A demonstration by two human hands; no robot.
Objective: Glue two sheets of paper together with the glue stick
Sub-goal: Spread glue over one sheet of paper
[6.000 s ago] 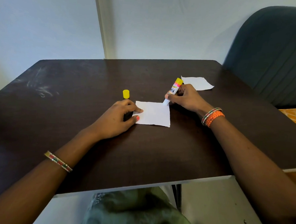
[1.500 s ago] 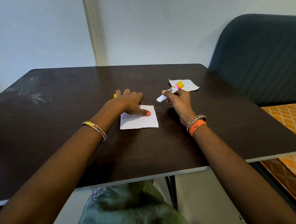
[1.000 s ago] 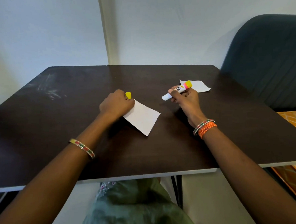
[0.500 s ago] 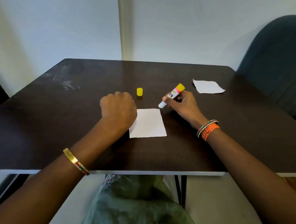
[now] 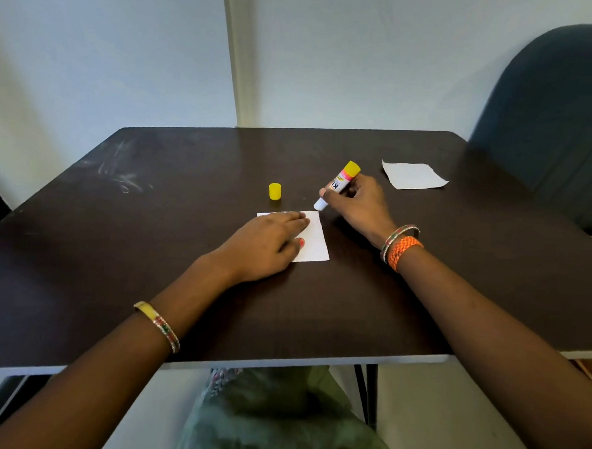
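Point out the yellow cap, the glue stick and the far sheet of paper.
yellow cap [image 5: 275, 191], head view, middle of its side.
glue stick [image 5: 342, 179], head view, labelled barrel above the fingers.
far sheet of paper [image 5: 414, 176], head view, centre of the sheet.

Left hand [image 5: 264, 245]: palm down, fingers extended and held together, thumb tucked alongside, lying flat near the scene's centre. Left forearm runs from the near left corner towards the hand, a bangle at the wrist. Right hand [image 5: 359, 203]: farther and to the right, fingers curled in a pen-like grip, knuckles upward. Right forearm enters from the near right, bangles and an orange band at the wrist. Hands close together, apart.
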